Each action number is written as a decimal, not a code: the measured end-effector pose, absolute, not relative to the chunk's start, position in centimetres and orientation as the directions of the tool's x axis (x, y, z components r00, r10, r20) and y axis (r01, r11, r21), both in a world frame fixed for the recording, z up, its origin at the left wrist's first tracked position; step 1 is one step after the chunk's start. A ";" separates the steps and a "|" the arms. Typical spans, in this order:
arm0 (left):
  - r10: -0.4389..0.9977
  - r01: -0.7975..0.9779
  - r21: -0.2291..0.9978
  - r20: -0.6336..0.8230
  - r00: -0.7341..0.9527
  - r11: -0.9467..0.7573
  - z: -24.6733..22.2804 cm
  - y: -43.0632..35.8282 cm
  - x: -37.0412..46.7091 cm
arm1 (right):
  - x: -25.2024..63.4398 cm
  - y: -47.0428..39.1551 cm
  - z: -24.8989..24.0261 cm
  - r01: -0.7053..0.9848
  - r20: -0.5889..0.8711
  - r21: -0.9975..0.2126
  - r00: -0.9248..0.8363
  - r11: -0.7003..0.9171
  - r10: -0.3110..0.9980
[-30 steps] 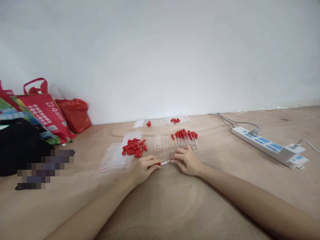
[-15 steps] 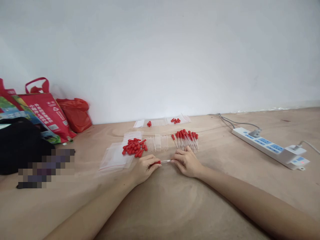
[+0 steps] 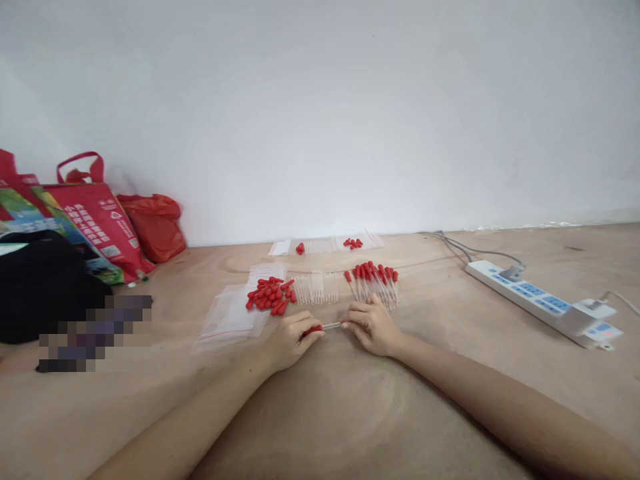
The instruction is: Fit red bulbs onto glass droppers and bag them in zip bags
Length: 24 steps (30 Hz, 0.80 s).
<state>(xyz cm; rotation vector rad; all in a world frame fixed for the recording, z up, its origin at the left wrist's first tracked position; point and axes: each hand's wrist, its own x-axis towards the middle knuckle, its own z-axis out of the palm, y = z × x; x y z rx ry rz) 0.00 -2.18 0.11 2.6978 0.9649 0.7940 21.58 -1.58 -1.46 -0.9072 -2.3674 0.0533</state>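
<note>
Rising well behind the row of clear tubes (image 3: 317, 287), a pale wall (image 3: 320, 120) meets the back of the wooden surface (image 3: 320, 413). Far left of the row stand a red printed bag (image 3: 107, 230) and a red plastic bag (image 3: 157, 230), with a black item (image 3: 50, 293) in front; well to its right lies a white power strip (image 3: 537, 300). Left of the row, clear zip bags (image 3: 227, 313) lie flat. Near its front are two bare hands — the left hand (image 3: 293, 339) toward its left end, the right hand (image 3: 373, 327) toward its right. Just right of the row, red-topped droppers (image 3: 373, 272) fan out; just left, a heap of red bulbs (image 3: 270, 293). In front of it, the left fingers (image 3: 300, 321) close around one red bulb (image 3: 313, 329), and the right fingers (image 3: 353, 319) pinch a slim clear tube (image 3: 331, 326) — its end meets the bulb, how deeply I cannot tell.
</note>
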 end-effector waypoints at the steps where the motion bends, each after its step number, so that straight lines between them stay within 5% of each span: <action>1: 0.627 0.537 0.324 0.425 0.653 -0.779 0.1 -2.2 0.0 | 21.6 -1.6 -1.5 0.592 0.522 -0.238 -0.590 0.770 0.616; 24: 0.626 0.550 0.300 0.386 0.677 -0.780 0.2 -2.3 -0.1 | 20.2 -1.6 -1.7 0.588 0.510 -0.204 -0.618 0.782 0.598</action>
